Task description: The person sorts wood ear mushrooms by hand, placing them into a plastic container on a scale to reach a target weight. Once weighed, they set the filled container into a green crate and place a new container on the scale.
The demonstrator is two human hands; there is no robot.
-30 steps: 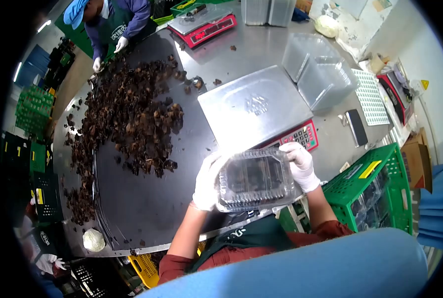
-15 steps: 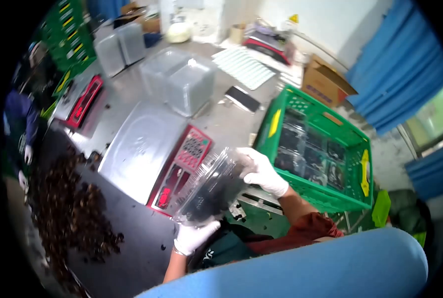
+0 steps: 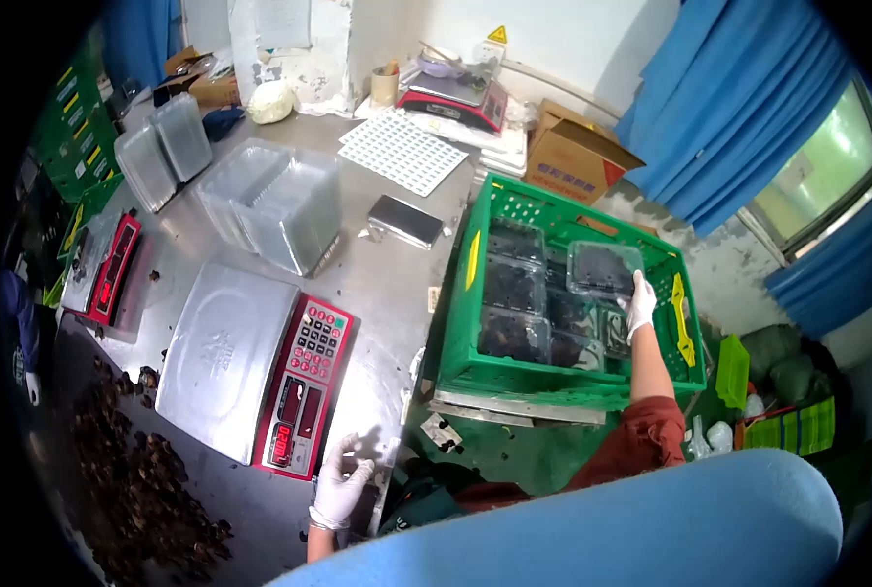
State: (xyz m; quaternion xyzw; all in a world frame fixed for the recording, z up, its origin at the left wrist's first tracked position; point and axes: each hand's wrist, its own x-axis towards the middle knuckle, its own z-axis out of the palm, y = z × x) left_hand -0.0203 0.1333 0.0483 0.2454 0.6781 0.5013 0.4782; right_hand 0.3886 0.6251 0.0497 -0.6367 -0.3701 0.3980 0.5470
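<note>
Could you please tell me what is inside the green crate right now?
The green crate holds several clear lidded containers of dark contents; the right hand rests on one. The crate's floor beneath them is hidden.

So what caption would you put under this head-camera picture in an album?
Gloved right hand sets a clear clamshell box into a green crate; left hand rests by the scale.

Clear plastic clamshell box (image 3: 604, 268), lid closed, dark contents inside. Sits roughly flat on top of other filled boxes at the far right of the green crate (image 3: 475, 367), right hand (image 3: 639, 305) touching its near edge.
</note>
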